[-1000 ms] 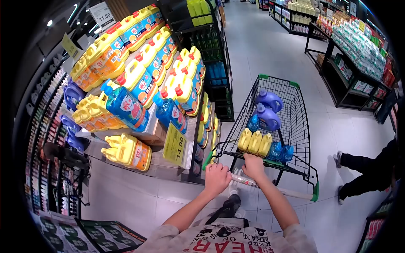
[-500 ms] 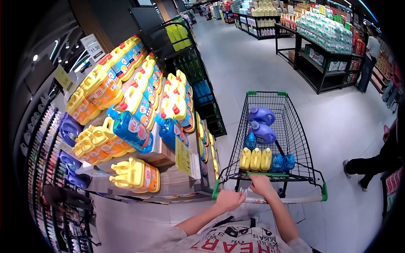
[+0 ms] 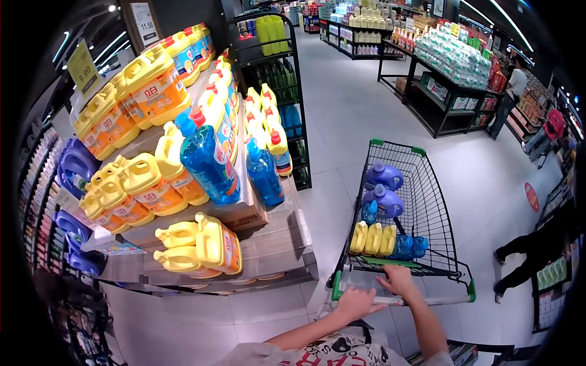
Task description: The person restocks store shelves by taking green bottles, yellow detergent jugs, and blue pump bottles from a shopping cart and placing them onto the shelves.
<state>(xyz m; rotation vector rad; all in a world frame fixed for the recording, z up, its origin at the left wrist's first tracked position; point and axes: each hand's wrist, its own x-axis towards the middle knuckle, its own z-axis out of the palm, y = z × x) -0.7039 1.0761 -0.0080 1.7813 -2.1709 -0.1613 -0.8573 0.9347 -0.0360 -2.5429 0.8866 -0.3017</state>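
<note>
Where bottles (image 3: 387,204) sit, black cart (image 3: 431,204), green corners (image 3: 418,150)

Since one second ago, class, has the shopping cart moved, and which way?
Yes: rightward. Judged against the tall black rack, the gap to the front of the shopping cart has widened.

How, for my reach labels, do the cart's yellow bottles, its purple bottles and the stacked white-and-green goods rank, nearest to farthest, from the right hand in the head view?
1. Yellow bottles: cart, near end, ahead of the right hand.
2. Purple bottles: same cart, farther forward, left side.
3. Stacked white-and-green goods: beyond the cart, ahead and right.
</note>
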